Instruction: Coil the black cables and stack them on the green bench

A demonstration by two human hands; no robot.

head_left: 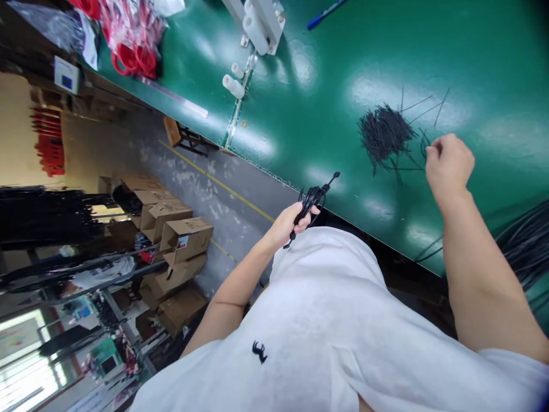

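A bundled black cable [312,201] with a connector at its end is in my left hand [291,224], whose fingers wrap round the coil just off the table's front edge. My right hand [451,166] is over the green table, thumb and fingers pinched together. At its fingertips shows a thin, dark, bent twist tie [424,143]. Just left of that hand lies a heap of black twist ties [384,136], with several loose ones spread around it.
More long black cables [529,240] lie at the right on the green table [326,126]. White rollers on a fixture [257,28] stand at the back, near a blue pen [326,14]. Bagged red-handled tools [135,40] lie far left. Cardboard boxes [184,237] sit on the floor.
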